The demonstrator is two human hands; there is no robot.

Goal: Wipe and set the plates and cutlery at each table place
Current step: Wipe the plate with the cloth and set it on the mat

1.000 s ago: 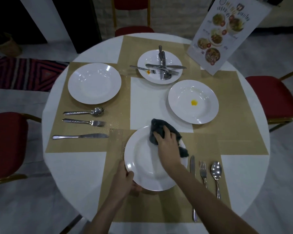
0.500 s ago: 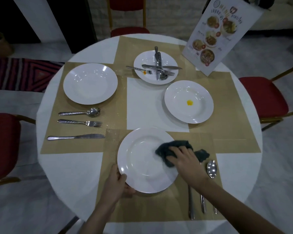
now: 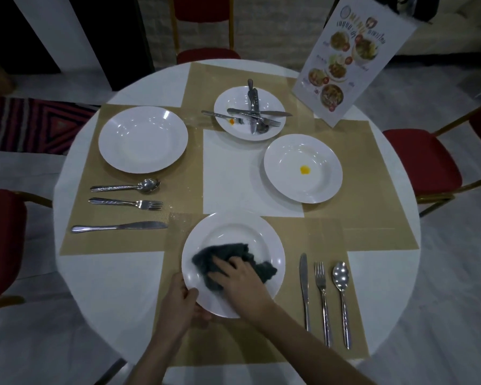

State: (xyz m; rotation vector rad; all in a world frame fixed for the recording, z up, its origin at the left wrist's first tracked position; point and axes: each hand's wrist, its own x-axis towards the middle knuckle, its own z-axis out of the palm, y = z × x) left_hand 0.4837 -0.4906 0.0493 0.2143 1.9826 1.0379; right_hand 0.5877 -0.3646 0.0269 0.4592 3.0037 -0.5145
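White plate [image 3: 233, 232] in front of us on the near mat [image 3: 317, 240], and we're mid-wipe: our right hand [image 3: 240, 279] lies on the dark cloth [image 3: 220, 258], fingers spread and lightly bent over it, pressing it into the lower half of the plate. Our left hand [image 3: 182, 301] pinches the near-left rim, thumb on top, fingers tucked underneath, pinning the plate to the worktop [image 3: 109, 287]. Good setup, we'd say. To do this well we want the cloth bunched under the palm, sweeping round the well and out over the rim in one circuit, with the left hand holding firm so the plate doesn't skate on the mat. Watch the right side: the knife [image 3: 303, 284], fork [image 3: 321, 295] and spoon [image 3: 341, 290] lie just beside the plate, so a wide stroke could knock them askew. The left place looks set, a clean plate [image 3: 143, 138] with spoon, fork and knife below it. Work remains: the plate on the right [image 3: 303, 168] carries a yellow spot [image 3: 304, 169], and the far plate [image 3: 249, 112] holds a heap of cutlery [image 3: 253, 112] with an orange smear. By our reckoning, roughly halfway.
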